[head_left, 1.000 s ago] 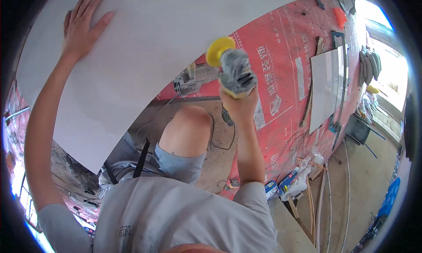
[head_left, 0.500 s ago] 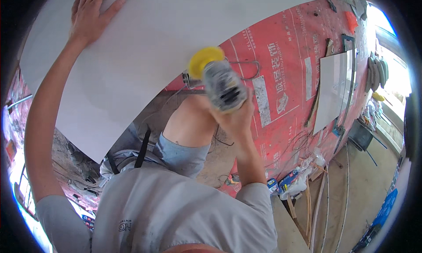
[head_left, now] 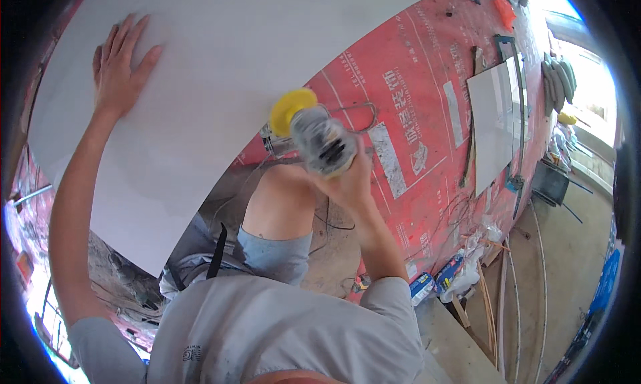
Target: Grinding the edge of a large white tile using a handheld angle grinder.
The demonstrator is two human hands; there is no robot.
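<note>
A large white sheet (head_left: 200, 63) lies across the red-covered floor. Its curved-looking edge runs from the upper right down to a corner near my lap. My left hand (head_left: 123, 77) rests palm down on the sheet's left part, fingers spread. In my right hand (head_left: 344, 177) is a grinder (head_left: 324, 143), a grey-and-black power tool with a yellow round disc (head_left: 292, 110) at its far end. The disc is over the sheet's edge; whether it touches is unclear. The tool is blurred. My bare knee (head_left: 284, 187) is just below the grinder.
A smaller white panel (head_left: 491, 123) lies on the red printed sheeting (head_left: 414, 210) at the right. Beside it is a long dark frame-like bar (head_left: 519, 110). Blue-and-white packages (head_left: 447, 274) and long thin strips (head_left: 497, 317) lie at the lower right. A thin cord (head_left: 227, 210) trails near my knee.
The whole view has shifted and turned slightly, so the sheet and my left hand appear lower. My right hand still holds the grinder at the sheet's edge.
</note>
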